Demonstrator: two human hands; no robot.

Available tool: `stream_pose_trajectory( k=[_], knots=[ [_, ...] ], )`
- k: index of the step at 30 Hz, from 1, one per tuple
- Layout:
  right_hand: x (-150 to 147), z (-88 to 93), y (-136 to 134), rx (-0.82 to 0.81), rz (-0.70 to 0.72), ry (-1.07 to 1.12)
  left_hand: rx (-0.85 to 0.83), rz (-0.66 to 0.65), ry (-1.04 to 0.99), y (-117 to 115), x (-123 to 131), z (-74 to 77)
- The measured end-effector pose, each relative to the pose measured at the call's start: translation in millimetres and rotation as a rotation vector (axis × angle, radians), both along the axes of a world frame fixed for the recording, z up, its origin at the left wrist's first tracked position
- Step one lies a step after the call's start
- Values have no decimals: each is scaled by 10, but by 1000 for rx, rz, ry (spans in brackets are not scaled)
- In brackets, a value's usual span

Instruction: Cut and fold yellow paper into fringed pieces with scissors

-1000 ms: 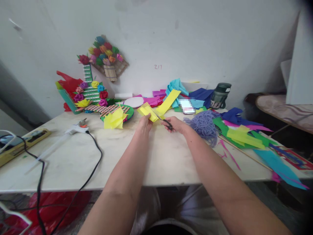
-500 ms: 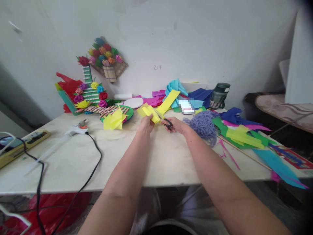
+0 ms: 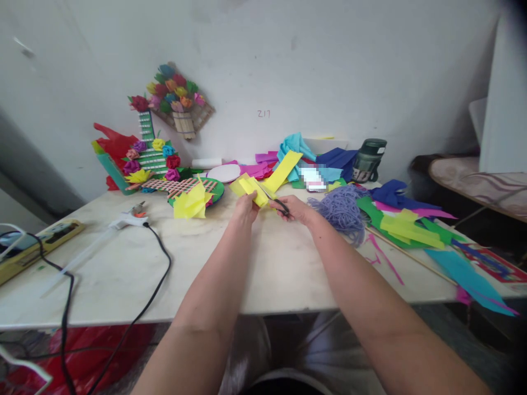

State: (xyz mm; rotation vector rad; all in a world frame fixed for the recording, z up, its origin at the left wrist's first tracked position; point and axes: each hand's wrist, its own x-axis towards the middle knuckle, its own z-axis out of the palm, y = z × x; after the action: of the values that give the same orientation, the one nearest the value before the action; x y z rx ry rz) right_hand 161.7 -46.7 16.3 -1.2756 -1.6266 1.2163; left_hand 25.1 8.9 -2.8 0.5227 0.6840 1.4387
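My left hand (image 3: 247, 207) pinches a folded piece of yellow crepe paper (image 3: 252, 187) over the middle of the table. In my right hand (image 3: 294, 208) are black-handled scissors (image 3: 281, 206), their blades lying against the right side of the folded paper. Whether the blades are parted is too small to make out. Just behind, a yellow paper strip (image 3: 283, 170) slants up to the right. Left of my hands, loose yellow paper (image 3: 191, 202) rests on a guitar-shaped craft (image 3: 216, 188) with a lattice front.
A glue gun (image 3: 127, 219) with a black cord lies at left, near a power strip (image 3: 41, 247). Purple yarn (image 3: 343, 211), a dark bottle (image 3: 369, 160), a thin stick (image 3: 411, 256) and coloured paper (image 3: 411, 230) occupy the right. Paper flowers (image 3: 173, 162) stand at the back left.
The scissor handles have shifted slightly and look spread wider than before. The left hand and the folded yellow paper stay almost in place.
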Motion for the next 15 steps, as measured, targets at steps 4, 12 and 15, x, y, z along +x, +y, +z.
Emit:
stream_pose_trajectory(
  k=[4, 12, 15],
  knots=[
    [-20, 2, -3, -7, -13, 31, 4, 9, -11, 0, -11, 2],
    [-23, -56, 60, 47, -21, 37, -7, 7, -34, 39, -30, 0],
    [-32, -43, 46, 42, -29, 43, -10, -3, -24, 33, -41, 1]
  ],
)
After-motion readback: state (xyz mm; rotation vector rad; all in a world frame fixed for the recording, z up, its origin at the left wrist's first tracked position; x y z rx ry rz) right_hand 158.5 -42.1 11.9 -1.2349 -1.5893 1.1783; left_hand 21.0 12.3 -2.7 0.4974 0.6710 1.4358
